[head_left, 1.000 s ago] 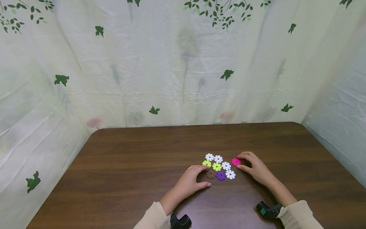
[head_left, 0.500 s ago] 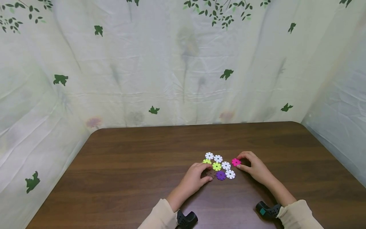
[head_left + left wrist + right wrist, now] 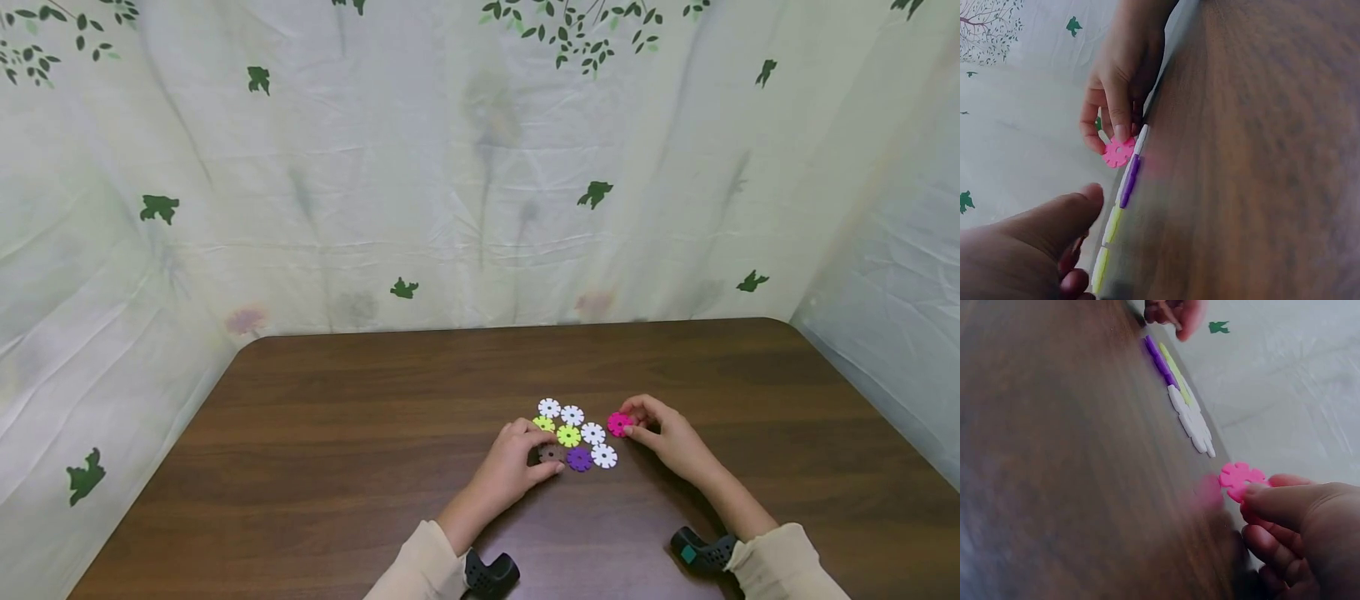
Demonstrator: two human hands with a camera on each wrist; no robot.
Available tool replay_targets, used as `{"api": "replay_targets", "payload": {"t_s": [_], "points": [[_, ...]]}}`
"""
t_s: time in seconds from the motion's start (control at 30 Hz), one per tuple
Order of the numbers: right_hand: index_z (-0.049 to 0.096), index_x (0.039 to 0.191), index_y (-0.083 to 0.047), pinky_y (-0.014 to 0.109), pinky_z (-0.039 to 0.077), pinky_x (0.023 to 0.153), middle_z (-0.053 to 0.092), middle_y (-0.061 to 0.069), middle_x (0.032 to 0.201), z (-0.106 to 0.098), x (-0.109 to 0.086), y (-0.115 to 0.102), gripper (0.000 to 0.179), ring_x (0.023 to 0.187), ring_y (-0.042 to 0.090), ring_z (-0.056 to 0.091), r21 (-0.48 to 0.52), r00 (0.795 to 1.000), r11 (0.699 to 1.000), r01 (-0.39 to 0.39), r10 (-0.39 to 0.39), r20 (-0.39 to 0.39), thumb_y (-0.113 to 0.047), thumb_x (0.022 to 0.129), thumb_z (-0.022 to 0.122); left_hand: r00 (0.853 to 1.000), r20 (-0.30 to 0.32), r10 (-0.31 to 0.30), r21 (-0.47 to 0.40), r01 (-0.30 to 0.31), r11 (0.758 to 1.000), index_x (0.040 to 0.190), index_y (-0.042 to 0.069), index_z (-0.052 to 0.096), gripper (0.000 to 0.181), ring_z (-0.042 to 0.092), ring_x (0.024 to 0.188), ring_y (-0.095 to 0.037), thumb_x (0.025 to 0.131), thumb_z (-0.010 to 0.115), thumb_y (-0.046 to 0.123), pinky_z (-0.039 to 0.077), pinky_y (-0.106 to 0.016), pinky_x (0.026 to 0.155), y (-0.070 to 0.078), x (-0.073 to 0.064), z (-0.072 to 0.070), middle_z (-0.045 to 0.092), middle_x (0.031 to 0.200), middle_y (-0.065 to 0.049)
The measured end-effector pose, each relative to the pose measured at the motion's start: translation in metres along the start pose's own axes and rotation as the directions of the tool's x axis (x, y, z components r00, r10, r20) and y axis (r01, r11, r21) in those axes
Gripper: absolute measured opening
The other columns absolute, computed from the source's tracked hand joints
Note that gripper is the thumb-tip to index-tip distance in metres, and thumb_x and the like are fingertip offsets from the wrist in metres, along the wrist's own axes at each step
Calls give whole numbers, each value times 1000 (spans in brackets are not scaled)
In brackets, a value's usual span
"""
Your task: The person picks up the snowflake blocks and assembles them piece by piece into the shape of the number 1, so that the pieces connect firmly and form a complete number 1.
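Just right of a flat cluster of notched interlocking discs, my right hand [image 3: 671,442] pinches a pink disc [image 3: 618,424] between thumb and fingers. The right wrist view shows this pink disc [image 3: 1241,478] raised on its edge off the table. At the cluster's left side my left hand [image 3: 510,462] grips a brown disc [image 3: 551,452], slightly tilted and partly covered by the fingers. Between the hands lie a purple disc [image 3: 579,459], white discs [image 3: 603,456] and a yellow-green disc [image 3: 568,436]. Another yellow-green disc [image 3: 543,424] is partly hidden behind the left fingers.
The brown wooden table [image 3: 360,417] extends around the discs. White curtains [image 3: 450,167] with green leaf prints rise behind it and at both sides. A black wrist device sits on the left wrist [image 3: 491,575] and another below the right sleeve [image 3: 780,558].
My left hand has moved right and closed its thumb and fingers on the brown disc, which now tilts up a little. My right hand has turned the pink disc more upright.
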State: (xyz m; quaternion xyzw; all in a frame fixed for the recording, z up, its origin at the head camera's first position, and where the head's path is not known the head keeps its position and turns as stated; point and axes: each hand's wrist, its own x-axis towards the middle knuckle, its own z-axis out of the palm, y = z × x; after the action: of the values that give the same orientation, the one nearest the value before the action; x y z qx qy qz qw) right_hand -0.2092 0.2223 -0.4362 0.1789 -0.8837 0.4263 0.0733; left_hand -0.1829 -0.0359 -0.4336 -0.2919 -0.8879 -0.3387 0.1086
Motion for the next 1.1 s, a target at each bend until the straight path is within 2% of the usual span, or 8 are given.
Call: {"api": "replay_targets", "payload": {"t_s": [0.13,0.23,0.37,0.43,0.57,0.77,0.93,1.1], "points": [[57,99,-1,25,44,62,55,2,78,-1,1,-3,19,71,15,50,45,999,998,-34,35,-9,-3,81,64,996,-87,-3,-87,-5,996,95,7,67,29,49,83,-13,74,74,25,41,-24,74,2,1,-1,53,90,0],[57,98,2,24,44,59,56,6,79,-4,1,-8,19,69,15,51,137,996,987,-82,85,-13,-6,82,64,988,-151,14,-114,-32,993,95,6,66,31,52,82,-11,73,75,26,43,-23,74,5,2,-4,55,90,1],[55,100,5,25,46,63,57,10,84,-9,3,-18,25,73,19,53,318,989,937,-141,149,-1,-11,84,63,978,-207,36,-143,-66,988,96,4,66,31,56,80,-10,73,75,24,46,-23,72,9,4,-10,61,89,1],[55,102,5,28,47,68,58,11,88,-12,5,-26,27,78,24,55,377,987,914,-151,162,2,-15,85,63,973,-227,37,-165,-76,983,96,3,66,31,57,78,-10,73,75,22,47,-24,70,11,5,-15,62,89,0],[55,101,4,31,48,73,59,11,91,-16,9,-42,27,85,29,55,406,992,906,-117,129,-1,-18,86,61,964,-263,35,-198,-89,976,98,4,66,30,57,76,-11,73,75,18,48,-24,68,12,6,-24,63,89,-2],[56,99,3,30,49,71,60,12,94,-14,17,-68,24,82,18,59,432,999,901,-52,54,8,-16,86,61,953,-303,29,-202,-93,975,103,4,65,34,59,80,-15,73,75,15,48,-24,70,13,8,-41,64,92,-6],[57,96,2,27,48,70,61,12,92,-9,26,-88,18,81,18,59,433,1000,901,17,-22,7,-12,85,62,934,-355,39,-178,-109,978,100,4,66,33,58,81,-11,71,77,14,48,-24,71,17,11,-54,64,91,-1],[57,94,3,27,49,69,60,13,90,-5,31,-104,13,78,18,59,456,995,885,92,-102,-3,-5,84,62,925,-374,65,-191,-145,971,99,5,66,33,54,82,-10,69,78,11,49,-25,69,20,13,-63,58,93,0]]}}
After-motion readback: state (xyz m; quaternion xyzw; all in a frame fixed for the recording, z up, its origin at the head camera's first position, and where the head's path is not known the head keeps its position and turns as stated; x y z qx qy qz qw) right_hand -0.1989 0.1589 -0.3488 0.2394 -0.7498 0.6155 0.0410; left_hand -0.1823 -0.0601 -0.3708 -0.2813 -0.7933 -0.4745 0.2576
